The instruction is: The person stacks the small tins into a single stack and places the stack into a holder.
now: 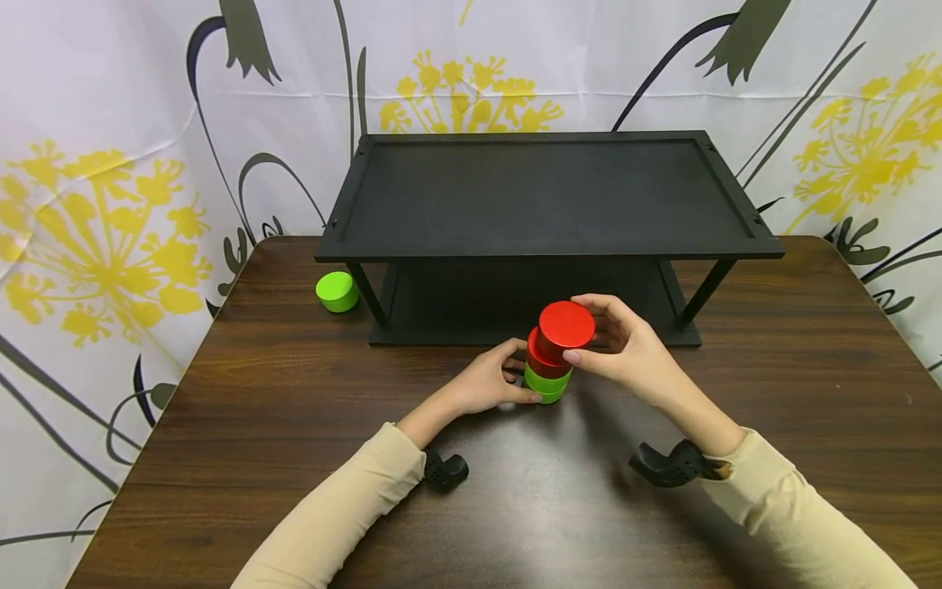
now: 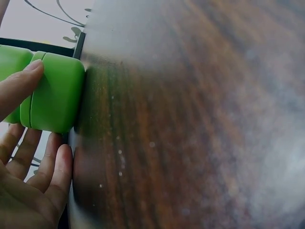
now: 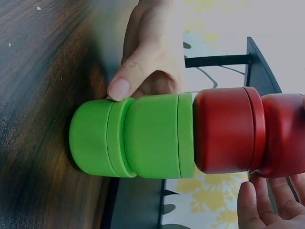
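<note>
Two green lidded tins and two red ones stand in one column on the table. My left hand (image 1: 489, 383) grips the bottom green tin (image 3: 90, 138), its thumb pressed near the lid seam. Above it sits the second green tin (image 3: 155, 136), then the lower red tin (image 3: 224, 131). With thumb and fingers round its sides, my right hand (image 1: 625, 348) holds the top red tin (image 1: 567, 321). In the right wrist view, that tin's base meets the lid of the red one below, slightly offset. Its far end is cut off there.
A black two-tier shelf (image 1: 537, 196) stands just behind the column, with its lower board (image 1: 471, 303) near table height. Another green tin (image 1: 337, 291) rests on the wooden table (image 1: 294, 458) by the shelf's left leg. A patterned curtain (image 1: 96, 343) hangs behind.
</note>
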### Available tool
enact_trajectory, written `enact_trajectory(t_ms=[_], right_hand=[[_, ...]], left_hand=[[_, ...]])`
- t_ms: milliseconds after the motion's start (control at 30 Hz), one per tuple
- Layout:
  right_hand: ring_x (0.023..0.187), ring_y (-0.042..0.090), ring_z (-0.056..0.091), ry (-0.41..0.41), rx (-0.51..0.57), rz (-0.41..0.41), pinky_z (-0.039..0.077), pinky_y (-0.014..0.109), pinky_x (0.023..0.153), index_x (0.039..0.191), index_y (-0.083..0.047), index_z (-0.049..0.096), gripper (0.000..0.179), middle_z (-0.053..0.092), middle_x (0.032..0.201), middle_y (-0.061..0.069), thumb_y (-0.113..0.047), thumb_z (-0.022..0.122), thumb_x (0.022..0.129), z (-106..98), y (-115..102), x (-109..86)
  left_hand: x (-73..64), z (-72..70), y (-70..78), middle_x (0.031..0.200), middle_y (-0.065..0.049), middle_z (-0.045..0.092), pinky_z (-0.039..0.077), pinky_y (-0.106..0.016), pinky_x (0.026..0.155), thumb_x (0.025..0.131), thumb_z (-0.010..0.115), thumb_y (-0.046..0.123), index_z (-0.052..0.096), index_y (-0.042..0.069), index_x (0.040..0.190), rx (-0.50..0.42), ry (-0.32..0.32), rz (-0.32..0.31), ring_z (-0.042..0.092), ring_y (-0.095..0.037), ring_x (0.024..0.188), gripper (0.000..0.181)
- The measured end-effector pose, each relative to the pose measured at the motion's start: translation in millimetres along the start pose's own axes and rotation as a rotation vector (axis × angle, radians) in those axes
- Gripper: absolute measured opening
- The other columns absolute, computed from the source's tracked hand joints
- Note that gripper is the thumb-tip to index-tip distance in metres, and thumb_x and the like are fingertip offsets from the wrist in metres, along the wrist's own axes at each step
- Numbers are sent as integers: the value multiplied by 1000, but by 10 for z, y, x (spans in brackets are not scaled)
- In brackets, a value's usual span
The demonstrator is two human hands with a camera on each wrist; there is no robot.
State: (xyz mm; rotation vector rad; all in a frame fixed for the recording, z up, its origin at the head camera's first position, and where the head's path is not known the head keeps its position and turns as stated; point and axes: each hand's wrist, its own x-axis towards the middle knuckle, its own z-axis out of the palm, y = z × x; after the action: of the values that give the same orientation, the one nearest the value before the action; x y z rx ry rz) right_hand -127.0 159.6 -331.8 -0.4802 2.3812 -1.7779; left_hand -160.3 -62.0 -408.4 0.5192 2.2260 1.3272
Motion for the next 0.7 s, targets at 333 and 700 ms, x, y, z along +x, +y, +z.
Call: enact_trajectory(t_ms=[333, 700], right_hand=[[103, 8, 61, 3, 34, -16, 51, 18, 89, 136, -7, 44, 58, 56, 118, -8, -4, 70, 84, 43, 26, 10], [102, 10, 61, -16, 72, -24, 52, 21, 87, 139, -8, 41, 62, 57, 117, -8, -3, 69, 84, 70, 64, 10]], left_hand=[[7, -7, -2, 137, -8, 53, 51, -38, 98, 80, 77, 19, 43, 13, 137, 2, -5, 0, 56, -26, 123, 66], [7, 3, 0, 137, -8, 52, 51, -39, 99, 80, 77, 18, 44, 11, 136, 10, 1, 11, 55, -27, 124, 65]])
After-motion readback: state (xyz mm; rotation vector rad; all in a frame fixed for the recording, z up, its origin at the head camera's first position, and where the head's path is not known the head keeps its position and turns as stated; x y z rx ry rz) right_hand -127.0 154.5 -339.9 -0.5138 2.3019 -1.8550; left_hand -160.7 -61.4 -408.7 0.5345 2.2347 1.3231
